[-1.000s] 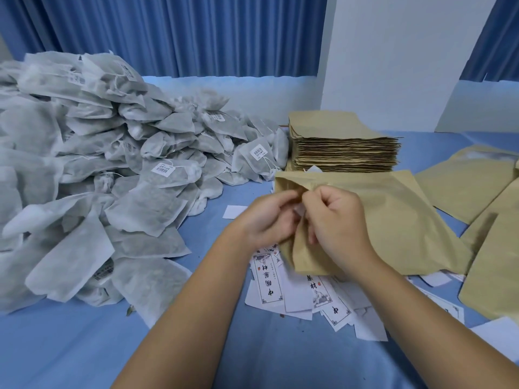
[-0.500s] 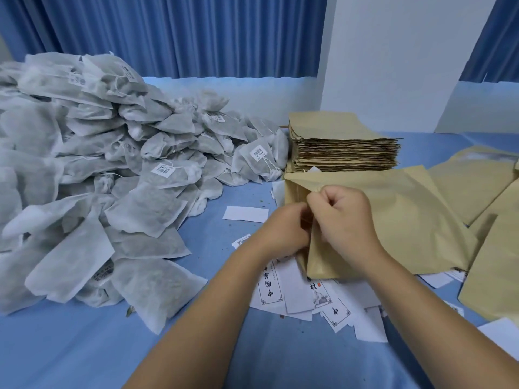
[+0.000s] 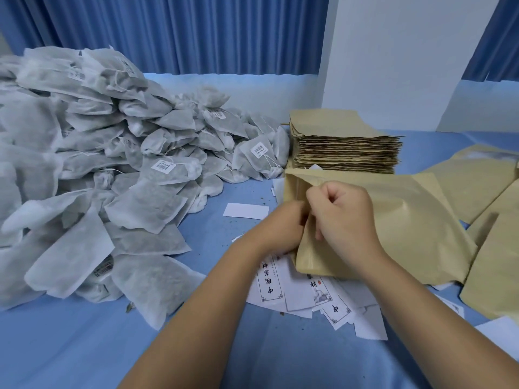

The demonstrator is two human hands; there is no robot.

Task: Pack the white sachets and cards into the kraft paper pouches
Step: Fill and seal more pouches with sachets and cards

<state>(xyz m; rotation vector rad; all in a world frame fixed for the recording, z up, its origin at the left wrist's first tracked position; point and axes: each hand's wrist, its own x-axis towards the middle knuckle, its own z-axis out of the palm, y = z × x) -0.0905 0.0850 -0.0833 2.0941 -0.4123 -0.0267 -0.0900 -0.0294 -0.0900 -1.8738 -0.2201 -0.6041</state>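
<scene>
Head view, centre frame: my left hand [image 3: 280,230] and right hand [image 3: 346,217] each keep a pinching grip on the open edge of a smooth tan kraft pouch [image 3: 407,228]. It lies over printed cards [image 3: 297,290] on the blue counter [image 3: 84,349]. White sachets [image 3: 98,178] are heaped at the left.

White sachets [image 3: 112,164], nine o'clock: one heap, uncountable. Pouch stack [image 3: 345,147], twelve o'clock: one. Single pouch [image 3: 407,226], centre: one. Loose pouches [image 3: 474,186], three o'clock: at least three. Cards [image 3: 297,290], six o'clock: overlapping, at least five.

Ahead of you hang pleated blue curtains [image 3: 174,32] (evenly lit), a white panel [image 3: 404,51] stands right, and blue cloth covers the tabletop [image 3: 70,346].
</scene>
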